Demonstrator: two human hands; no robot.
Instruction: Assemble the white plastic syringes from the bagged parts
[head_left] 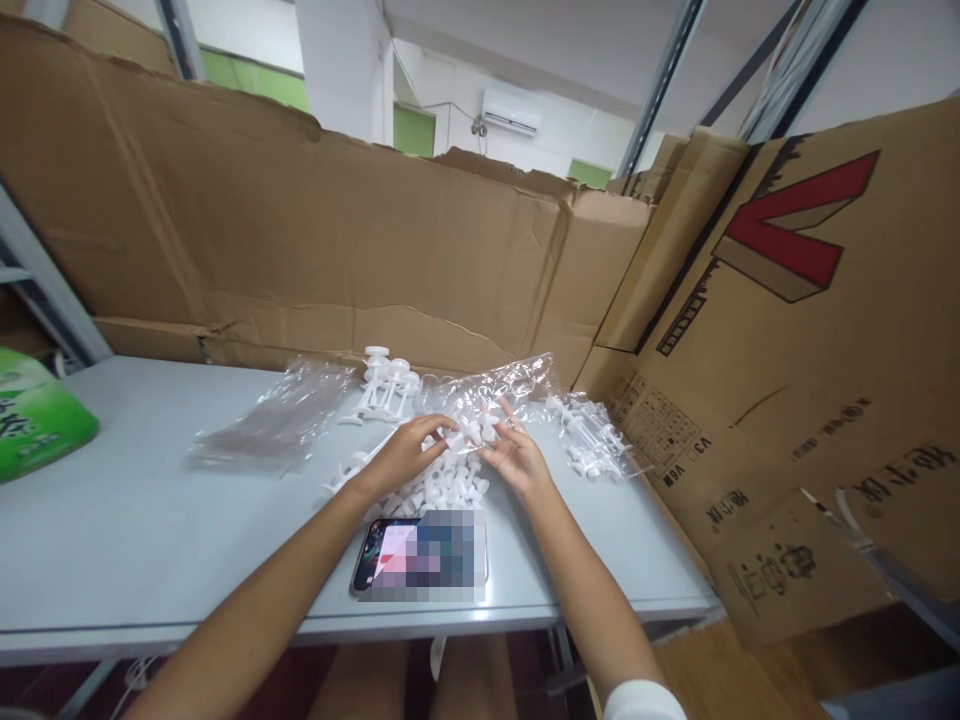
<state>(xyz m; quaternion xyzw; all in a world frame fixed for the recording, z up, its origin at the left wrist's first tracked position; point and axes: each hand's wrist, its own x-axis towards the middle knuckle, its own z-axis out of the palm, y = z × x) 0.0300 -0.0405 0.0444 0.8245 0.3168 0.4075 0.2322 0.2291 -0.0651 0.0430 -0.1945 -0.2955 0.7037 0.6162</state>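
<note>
**Small white plastic parts under both hands at the middle of the table**

Small white plastic parts (pixel 442 485) lie in a loose heap on the pale grey table (pixel 150 540), just beyond a smartphone (pixel 420 555) that rests flat near the front edge. The left hand (pixel 405 455) lies over the left of the heap with its fingers curled, the fingertips pinching one white piece at the top of the pile. The right hand (pixel 517 455) is just to the right, fingers partly spread and bent; whether it grips a piece cannot be made out, though its fingertips touch the parts and the edge of a clear crinkled plastic bag (pixel 517 395). More white parts sit inside that bag, to the right. A cluster of upright white parts (pixel 386 385) stands a little farther back. To the left of it lies an empty-looking clear plastic bag (pixel 270 425), and a green packet (pixel 37 415) rests at the far left edge. Brown cardboard sheets (pixel 315 250) wall the table off behind and on the right.
</note>
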